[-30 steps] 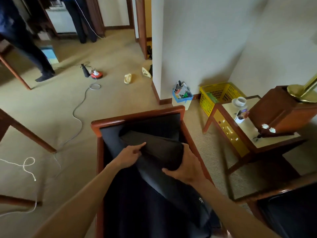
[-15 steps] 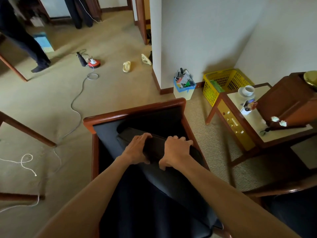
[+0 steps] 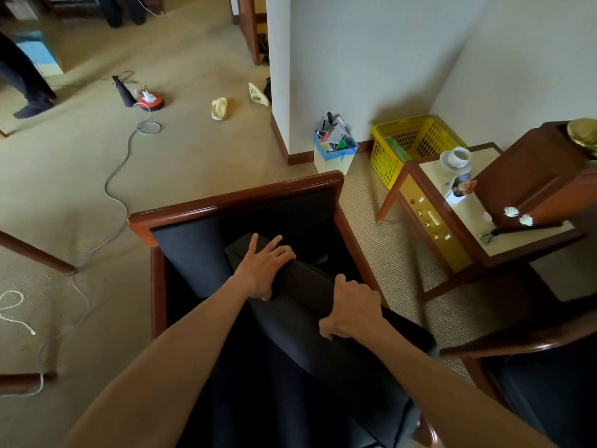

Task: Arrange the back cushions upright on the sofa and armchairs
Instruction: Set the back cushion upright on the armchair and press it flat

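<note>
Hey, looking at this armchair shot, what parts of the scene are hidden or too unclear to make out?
- Head view: the dark back cushion blends into the black upholstery of the wooden-framed armchair; its lower edge is lost.
- Right hand: fingers curl behind the cushion, hidden.
- Left hand: palm underside hidden.
- Brass lamp base: cut off by the right edge.
- Contents of the small blue-rimmed bin: too small to identify.
</note>
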`<state>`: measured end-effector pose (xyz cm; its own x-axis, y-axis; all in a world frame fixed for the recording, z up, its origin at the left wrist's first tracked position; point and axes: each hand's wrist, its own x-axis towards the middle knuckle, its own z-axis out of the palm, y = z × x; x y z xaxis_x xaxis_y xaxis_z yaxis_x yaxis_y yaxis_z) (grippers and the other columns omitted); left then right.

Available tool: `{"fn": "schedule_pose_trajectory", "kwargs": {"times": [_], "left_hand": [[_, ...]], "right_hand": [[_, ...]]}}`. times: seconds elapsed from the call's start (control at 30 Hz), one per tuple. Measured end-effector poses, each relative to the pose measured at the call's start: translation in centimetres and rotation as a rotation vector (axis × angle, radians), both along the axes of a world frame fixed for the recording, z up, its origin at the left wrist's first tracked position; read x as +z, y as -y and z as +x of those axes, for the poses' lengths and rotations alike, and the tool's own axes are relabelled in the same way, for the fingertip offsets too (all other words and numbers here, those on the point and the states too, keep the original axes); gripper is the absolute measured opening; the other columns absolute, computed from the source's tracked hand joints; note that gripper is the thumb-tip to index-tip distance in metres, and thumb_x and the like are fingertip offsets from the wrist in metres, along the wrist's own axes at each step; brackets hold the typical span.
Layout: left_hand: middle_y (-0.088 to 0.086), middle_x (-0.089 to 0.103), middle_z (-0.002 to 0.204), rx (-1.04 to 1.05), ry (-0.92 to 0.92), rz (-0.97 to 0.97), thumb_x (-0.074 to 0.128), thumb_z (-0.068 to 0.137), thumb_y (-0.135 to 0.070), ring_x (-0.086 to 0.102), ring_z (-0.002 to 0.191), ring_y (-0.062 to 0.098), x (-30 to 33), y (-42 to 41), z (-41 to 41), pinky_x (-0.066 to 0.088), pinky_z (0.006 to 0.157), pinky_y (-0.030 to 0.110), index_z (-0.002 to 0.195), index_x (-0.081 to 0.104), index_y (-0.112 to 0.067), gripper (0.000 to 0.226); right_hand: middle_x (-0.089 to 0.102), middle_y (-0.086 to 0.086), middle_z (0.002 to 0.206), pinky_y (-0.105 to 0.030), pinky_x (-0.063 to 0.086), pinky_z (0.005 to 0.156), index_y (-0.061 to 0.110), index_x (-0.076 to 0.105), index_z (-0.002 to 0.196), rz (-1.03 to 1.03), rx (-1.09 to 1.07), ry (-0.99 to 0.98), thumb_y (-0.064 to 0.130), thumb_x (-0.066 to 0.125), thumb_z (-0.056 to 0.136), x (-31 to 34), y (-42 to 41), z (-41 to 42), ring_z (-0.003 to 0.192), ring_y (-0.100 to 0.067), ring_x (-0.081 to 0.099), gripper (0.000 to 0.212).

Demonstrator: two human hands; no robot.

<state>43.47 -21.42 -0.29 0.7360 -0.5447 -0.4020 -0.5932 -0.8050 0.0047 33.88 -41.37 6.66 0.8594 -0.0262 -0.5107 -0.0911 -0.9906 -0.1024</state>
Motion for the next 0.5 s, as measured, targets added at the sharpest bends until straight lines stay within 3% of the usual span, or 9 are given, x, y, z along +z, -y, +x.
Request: {"fn": "schedule_pose_trajectory", "kwargs": {"times": [0.13,0.37,0.5], "left_hand": [[-0.003,0.043,0.145,0.019,0.007,-0.076,0.083,0.059,-0.035,0.024,0.145,0.020,0.9,-2.0,-0.7,-0.004,0.115,0.064,0.139,0.032,-0.030,0.095],[-0.005,0.051,0.127,0.164,0.039,-0.174,0.078,0.056,-0.043,0.045,0.128,0.018,5.2,-6.8,-2.8,-0.002,0.118,0.056,0.132,0.040,-0.028,0.086],[-0.010,0.054,0.113,0.288,0.077,-0.224,0.075,0.047,-0.053,0.054,0.114,0.019,5.3,-8.7,-4.2,0.018,0.116,0.053,0.123,0.043,-0.032,0.085]], "right_hand": [[0.050,-0.002,0.095,-0.037,0.045,0.072,0.016,0.040,0.106,0.029,0.035,0.023,0.040,0.082,0.051,1.0,-0.8,-0.1,0.101,-0.029,0.060,0.073],[0.048,0.000,0.092,-0.038,0.045,0.072,0.018,0.038,0.108,0.103,0.219,0.052,0.038,0.082,0.049,2.5,-1.8,1.8,0.086,-0.024,0.051,0.076],[0.050,-0.002,0.097,-0.045,0.046,0.080,0.019,0.038,0.126,0.098,0.373,0.086,0.039,0.082,0.052,2.1,-1.8,4.4,0.099,-0.025,0.053,0.088]]}}
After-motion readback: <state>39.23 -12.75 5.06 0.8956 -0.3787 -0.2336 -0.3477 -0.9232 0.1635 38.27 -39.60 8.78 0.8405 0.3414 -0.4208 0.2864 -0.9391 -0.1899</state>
